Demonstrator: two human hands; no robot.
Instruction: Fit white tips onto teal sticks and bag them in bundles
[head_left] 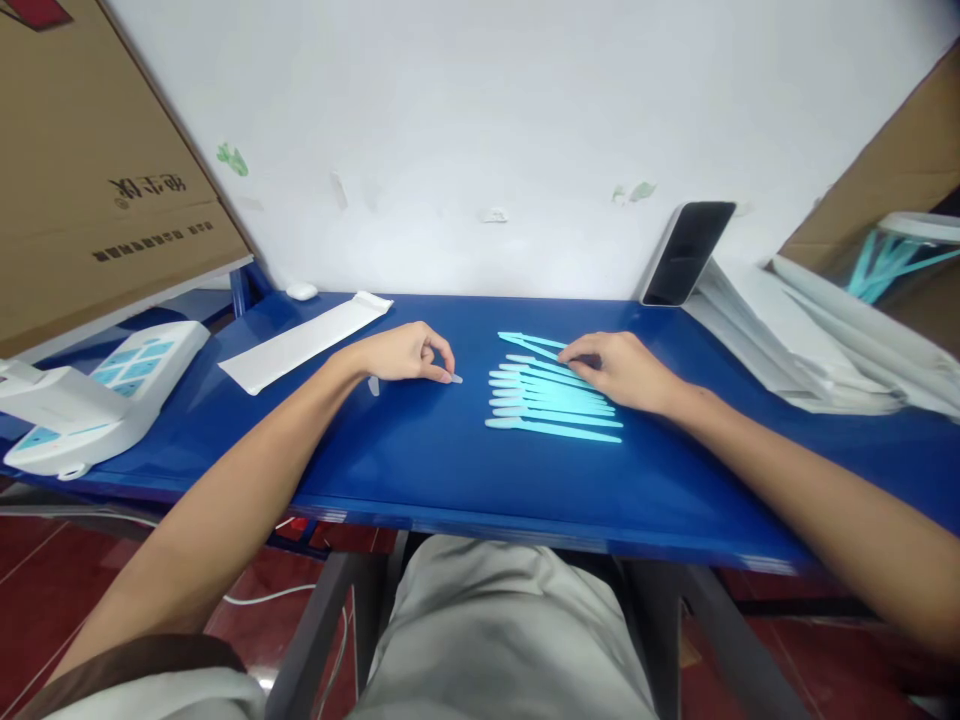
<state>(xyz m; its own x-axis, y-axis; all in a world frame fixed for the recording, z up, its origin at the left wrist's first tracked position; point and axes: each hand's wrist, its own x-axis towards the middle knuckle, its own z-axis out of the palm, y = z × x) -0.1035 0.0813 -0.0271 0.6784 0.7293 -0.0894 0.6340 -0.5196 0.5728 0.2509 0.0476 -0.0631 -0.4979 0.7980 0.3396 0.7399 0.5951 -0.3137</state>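
Several light-blue eyebrow razors (559, 400) lie side by side in a row on the blue table, most with a pale translucent cap on the left end. My right hand (619, 368) is at the upper right of the row, thumb and fingers pinched round the handle of one razor (534, 341) at the far end. Left of the row, my left hand (409, 352) pinches a small translucent cap (457, 378) between thumb and forefinger. Another loose cap (374, 386) rests on the table beside my left wrist.
A white packaging bag (304, 345) lies at the left, near a white device with blue panels (135, 385). A phone (688, 253) leans against the wall. White bags (802, 345) are stacked at the right, by a tub of blue razors (900, 250). Cardboard boxes flank both sides.
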